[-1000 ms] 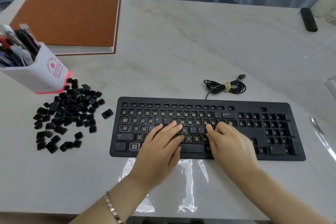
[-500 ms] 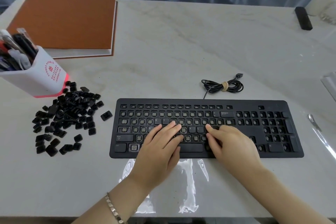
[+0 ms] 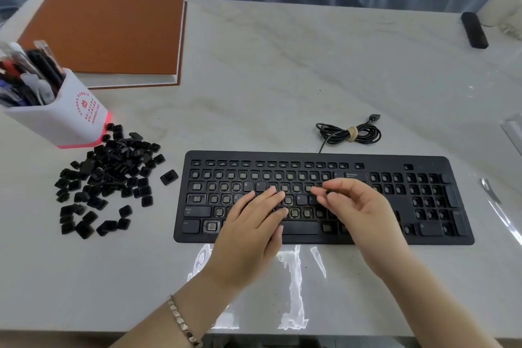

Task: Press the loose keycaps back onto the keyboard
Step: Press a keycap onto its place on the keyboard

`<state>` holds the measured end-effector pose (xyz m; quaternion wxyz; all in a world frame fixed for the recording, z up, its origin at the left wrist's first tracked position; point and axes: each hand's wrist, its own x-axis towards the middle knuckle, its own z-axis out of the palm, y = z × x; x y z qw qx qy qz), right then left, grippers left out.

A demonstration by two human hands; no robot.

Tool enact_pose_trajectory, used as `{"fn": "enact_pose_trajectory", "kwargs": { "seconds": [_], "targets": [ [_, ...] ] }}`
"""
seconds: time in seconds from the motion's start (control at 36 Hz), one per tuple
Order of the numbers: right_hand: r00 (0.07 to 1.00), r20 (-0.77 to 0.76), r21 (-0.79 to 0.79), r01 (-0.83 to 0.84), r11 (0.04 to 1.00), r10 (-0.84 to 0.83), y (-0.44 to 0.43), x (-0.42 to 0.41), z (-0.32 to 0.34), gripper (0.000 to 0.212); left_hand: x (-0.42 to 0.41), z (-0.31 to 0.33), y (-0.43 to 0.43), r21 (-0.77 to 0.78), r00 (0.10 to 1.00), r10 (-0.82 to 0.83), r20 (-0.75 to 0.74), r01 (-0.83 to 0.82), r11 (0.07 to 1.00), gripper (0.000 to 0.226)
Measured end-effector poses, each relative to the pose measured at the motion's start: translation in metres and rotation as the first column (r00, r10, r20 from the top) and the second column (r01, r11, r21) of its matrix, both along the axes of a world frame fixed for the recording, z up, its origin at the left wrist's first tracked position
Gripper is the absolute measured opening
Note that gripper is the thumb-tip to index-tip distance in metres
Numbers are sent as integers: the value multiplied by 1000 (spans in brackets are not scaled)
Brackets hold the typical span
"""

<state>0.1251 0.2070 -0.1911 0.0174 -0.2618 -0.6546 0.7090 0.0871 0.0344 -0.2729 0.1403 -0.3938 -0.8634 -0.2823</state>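
A black keyboard (image 3: 282,156) lies in front of me on the pale table, most of its key sockets bare, with a few keycaps such as R, T, K, L, Shift, Ctrl and Backspace seated. My left hand (image 3: 251,229) lies flat on the middle rows, its straight fingers pressing on the keys. My right hand (image 3: 358,212) hovers just above the keyboard's right-middle, fingers loosely curled; I see nothing plainly held in it. A pile of several loose black keycaps (image 3: 110,175) sits left of the keyboard, and one keycap (image 3: 169,177) lies apart beside the keyboard's left edge.
A white pen holder (image 3: 70,118) full of pens stands behind the pile. A brown-covered book (image 3: 110,28) lies at the back left. The keyboard's bundled cable (image 3: 348,134) rests behind it. A small black object (image 3: 474,29) lies far right.
My right hand has lifted off the keys and curled its fingers, turning its palm partly up. My left hand stays flat on the middle rows.
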Motion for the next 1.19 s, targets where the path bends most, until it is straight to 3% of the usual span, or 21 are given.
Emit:
{"fn": "enact_pose_trajectory", "kwargs": {
  "seconds": [0.08, 0.22, 0.42, 0.58, 0.75, 0.92, 1.19],
  "targets": [
    [1000, -9, -7, 29, 1000, -29, -2, 2, 1, 14, 0, 1, 0, -9, 1000, 2, 6, -2, 1000, 24],
    [998, -41, 30, 39, 999, -38, -4, 7, 6, 24, 0, 1, 0, -27, 1000, -3, 20, 3, 1000, 24],
    [968, -249, 92, 56, 994, -31, -14, 12, 11, 44, 0, 4, -1, -51, 999, -7, 32, 9, 999, 26],
    [955, -295, 166, 26, 986, 25, -14, 14, 14, 47, 0, 5, -1, -56, 999, -9, 48, 12, 998, 28],
    [965, -256, 225, 8, 974, 51, -12, 16, 9, 50, 0, 4, 0, -55, 999, -9, 43, 11, 998, 26],
    [999, -29, 266, -15, 964, 23, -1, 22, 7, 33, 0, 3, 0, -31, 1000, -2, 27, 3, 1000, 24],
    [996, 86, 146, 12, 989, -25, 3, 24, 2, 29, 1, 2, -5, 72, 998, -26, 61, 22, 997, 24]
  ]
}}
